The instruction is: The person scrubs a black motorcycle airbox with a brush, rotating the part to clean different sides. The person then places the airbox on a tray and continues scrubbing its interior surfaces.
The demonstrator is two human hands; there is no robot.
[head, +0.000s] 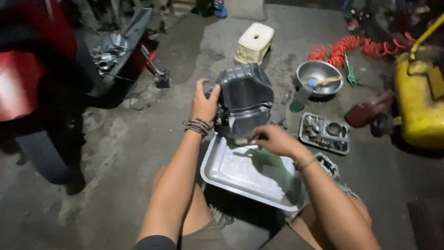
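Left hand (205,103) grips the upper left side of the black engine part (244,97), fingers wrapped over its edge; right hand (274,139) is pinched on the part's lower edge, fingertips closed on a small fitting too small to identify. The part is held upright in the air just above the far rim of the metal tray (240,173), which lies on the concrete floor (129,153) between the person's knees and holds green liquid. Further out: parts tray (324,133) and steel bowl (319,76) to the right, white stool (254,42) beyond, orange coiled hose (356,46), yellow tank (418,102), motorcycle (55,78) at left.
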